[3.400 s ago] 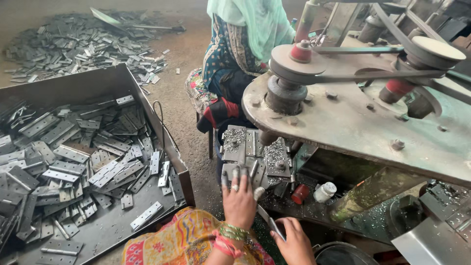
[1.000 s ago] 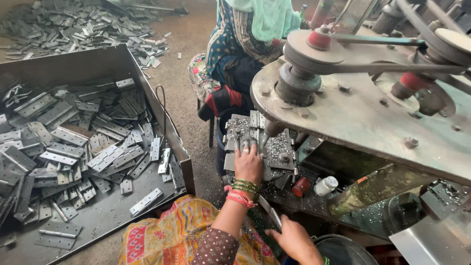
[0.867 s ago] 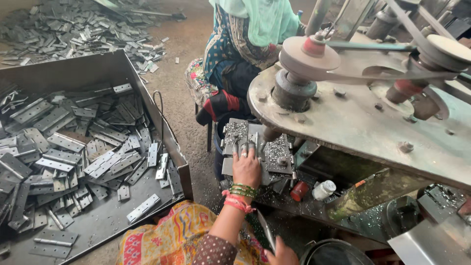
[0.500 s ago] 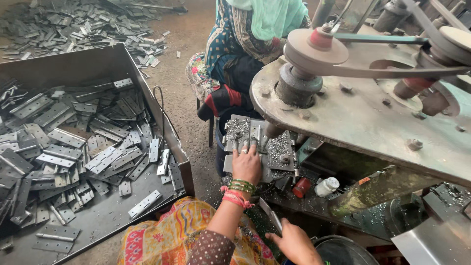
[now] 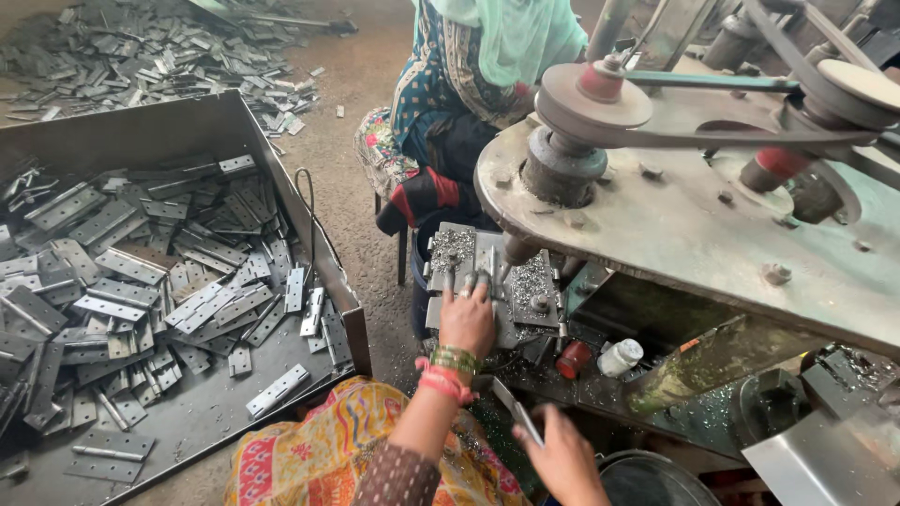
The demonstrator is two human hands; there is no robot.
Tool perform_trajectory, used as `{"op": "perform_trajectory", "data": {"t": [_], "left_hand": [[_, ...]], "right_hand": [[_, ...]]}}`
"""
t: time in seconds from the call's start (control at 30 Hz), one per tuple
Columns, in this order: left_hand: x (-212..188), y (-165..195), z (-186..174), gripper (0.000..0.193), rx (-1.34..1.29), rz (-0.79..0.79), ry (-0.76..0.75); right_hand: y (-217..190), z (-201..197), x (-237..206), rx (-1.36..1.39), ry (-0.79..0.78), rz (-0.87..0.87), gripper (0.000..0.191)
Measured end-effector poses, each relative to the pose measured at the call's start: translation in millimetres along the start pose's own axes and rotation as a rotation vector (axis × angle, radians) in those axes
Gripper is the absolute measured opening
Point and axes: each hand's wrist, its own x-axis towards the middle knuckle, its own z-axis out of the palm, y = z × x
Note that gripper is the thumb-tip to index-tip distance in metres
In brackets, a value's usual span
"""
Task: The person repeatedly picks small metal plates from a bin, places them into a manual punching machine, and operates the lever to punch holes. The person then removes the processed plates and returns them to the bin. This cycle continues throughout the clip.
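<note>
Two hands at work, left hand (image 5: 466, 319) and right hand (image 5: 565, 459), one metal tray (image 5: 141, 131), one white bottle (image 5: 619, 356), two pulleys, hinges beyond counting.

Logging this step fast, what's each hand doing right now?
Left hand: open, fingers flat on the grey metal work plate.
Right hand: closed on a flat grey metal hinge piece.

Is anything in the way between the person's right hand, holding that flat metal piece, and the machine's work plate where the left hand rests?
Nothing visible blocks it. The right hand holds a flat grey metal hinge plate just below the left hand, which rests on the grey metal work plate.
</note>
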Motion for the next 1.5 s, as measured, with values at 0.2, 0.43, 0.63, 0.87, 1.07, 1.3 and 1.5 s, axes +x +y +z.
{"op": "perform_trajectory", "data": {"t": [0.2,0.43,0.63,0.87,1.07,1.3,1.5], "left_hand": [[-108.4,33.7,1.0,0.037,0.186,0.05,0.32],[-108.3,16.3,-2.3,0.011,-0.126,0.244,0.513],[-73.9,10.8,-8.6,0.009,0.073,0.175,0.768],[-59.6,3.0,7.0,0.046,0.014,0.034,0.321],[-83.5,7.8,7.7,0.057,0.162,-0.037,0.285],[-61.4,16.4,14.6,0.043,0.042,0.0,0.261],[-49.3,11.2,16.6,0.039,0.062,-0.011,0.281]], "right_hand": [[-37.2,-29.1,-14.0,0.242,0.363,-0.14,0.052],[-23.8,-19.3,-14.3,0.31,0.537,-0.261,0.05],[-24.8,-19.1,-12.4,0.294,0.414,-0.13,0.052],[-18.6,-13.8,-12.4,0.288,0.432,-0.168,0.051],[-18.7,-12.5,-9.5,0.287,0.371,-0.142,0.05],[-1.5,0.0,-4.1,0.251,0.305,-0.161,0.05],[34.6,62.5,5.0,-0.103,-0.097,-0.025,0.072]]}}
